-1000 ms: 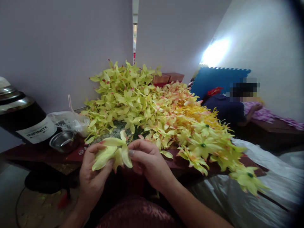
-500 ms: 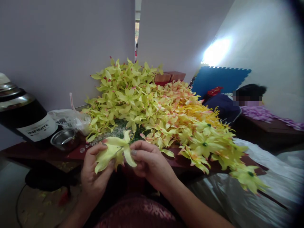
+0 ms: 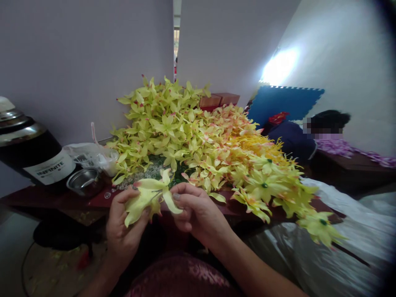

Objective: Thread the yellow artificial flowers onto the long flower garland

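Low in front of me, my left hand point(image 3: 123, 229) is closed around a yellow-green artificial flower point(image 3: 140, 202) with pink-tipped petals. Its thumb and fingers press the larger petals from both sides. My right hand point(image 3: 201, 212) pinches at the flower's right edge, beside a curled petal; its thumb and forefinger are together, and the exact spot they grip is partly hidden. Just behind the hands lie small clear plastic rings point(image 3: 144, 177). Beyond them rises a heap of loose yellow-green petal pieces point(image 3: 167, 130), with pinkish ones point(image 3: 227, 121) and yellow strands point(image 3: 256, 144) further right.
Layered flowers with green centres point(image 3: 264, 185) overhang the table's right front edge. At left stand a black thermos point(image 3: 51, 167), a metal bowl point(image 3: 83, 181) and a clear plastic bag point(image 3: 107, 159). A person point(image 3: 291, 138) bends near purple petals point(image 3: 335, 146). Plastic sheeting point(image 3: 328, 255) lies lower right.
The flower and both hands have shifted very slightly to the right. The right hand's lower fingers have loosened a little; both hands keep their place at the flower.
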Tool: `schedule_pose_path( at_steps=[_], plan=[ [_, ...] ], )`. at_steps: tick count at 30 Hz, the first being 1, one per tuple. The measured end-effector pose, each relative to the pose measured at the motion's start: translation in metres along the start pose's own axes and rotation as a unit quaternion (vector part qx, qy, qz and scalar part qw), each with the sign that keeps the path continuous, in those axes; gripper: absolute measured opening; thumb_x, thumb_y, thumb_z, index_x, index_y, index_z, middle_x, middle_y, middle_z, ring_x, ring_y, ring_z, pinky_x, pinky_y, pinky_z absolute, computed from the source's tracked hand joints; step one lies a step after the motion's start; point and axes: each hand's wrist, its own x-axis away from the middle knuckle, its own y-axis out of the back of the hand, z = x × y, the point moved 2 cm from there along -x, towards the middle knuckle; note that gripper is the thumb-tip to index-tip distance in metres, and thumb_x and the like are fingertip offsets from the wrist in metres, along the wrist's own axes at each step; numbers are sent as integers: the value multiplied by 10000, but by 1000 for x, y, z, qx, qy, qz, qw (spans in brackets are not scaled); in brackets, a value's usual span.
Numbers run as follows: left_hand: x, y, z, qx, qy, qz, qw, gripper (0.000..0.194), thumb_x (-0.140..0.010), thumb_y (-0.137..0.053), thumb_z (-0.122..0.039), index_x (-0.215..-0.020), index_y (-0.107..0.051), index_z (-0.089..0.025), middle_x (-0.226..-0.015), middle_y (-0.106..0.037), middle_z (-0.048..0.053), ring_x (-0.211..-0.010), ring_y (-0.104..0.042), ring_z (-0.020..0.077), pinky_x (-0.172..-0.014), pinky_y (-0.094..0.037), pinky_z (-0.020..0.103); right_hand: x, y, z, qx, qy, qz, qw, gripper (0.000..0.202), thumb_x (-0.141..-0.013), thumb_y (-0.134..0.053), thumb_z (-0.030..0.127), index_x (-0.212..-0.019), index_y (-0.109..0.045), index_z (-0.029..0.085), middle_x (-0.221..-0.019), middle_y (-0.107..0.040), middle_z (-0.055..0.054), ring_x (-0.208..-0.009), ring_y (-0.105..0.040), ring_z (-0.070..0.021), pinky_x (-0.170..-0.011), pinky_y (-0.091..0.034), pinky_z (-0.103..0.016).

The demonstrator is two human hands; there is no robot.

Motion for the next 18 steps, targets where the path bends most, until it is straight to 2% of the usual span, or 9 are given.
schedule_pose_path(
  at_steps=[5, 8, 12, 16, 18],
  plan=[
    [4, -2, -2, -7, 11, -17, 1000, 275, -746, -645, -228, -994, -535, -182, -1034, -600, 50, -713, -618, 142, -629, -501, 231, 1, 3, 2, -17, -12, 5, 1000, 133, -564, -684, 122, -656, -590, 141, -424, -490, 55, -340, -345, -18, -265, -288, -94],
    [6, -6, -5, 8, 22, -14, 1000, 281, -749, -644, -241, -1002, -532, -189, -990, -605, 32, -664, -609, 131, -591, -492, 224, 2, 3, 2, -22, -5, 5, 1000, 131, -570, -684, 118, -657, -590, 144, -402, -469, 65, -328, -329, -18, -258, -307, -100],
    [4, -5, -1, 2, -7, -13, 1000, 238, -768, -615, -235, -988, -538, -185, -980, -601, 35, -626, -605, 125, -553, -490, 224, 1, 4, -2, -15, 1, 11, 1000, 116, -591, -683, 138, -661, -590, 142, -404, -491, 49, -325, -343, -26, -252, -335, -112],
    [1, -3, 4, -51, -64, -4, 997, 265, -749, -636, -226, -993, -542, -185, -954, -597, 35, -699, -615, 152, -583, -489, 233, 0, 5, -6, 4, 9, 14, 1000, 127, -598, -691, 166, -670, -592, 136, -429, -516, 38, -328, -366, -32, -257, -372, -128],
    [1, -4, 4, -54, -65, 6, 996, 228, -771, -611, -223, -984, -540, -183, -936, -599, 30, -669, -613, 139, -578, -487, 229, 0, 5, -7, 16, 13, 13, 1000, 138, -600, -697, 185, -673, -591, 136, -429, -514, 40, -325, -372, -34, -261, -388, -137]
  ],
)
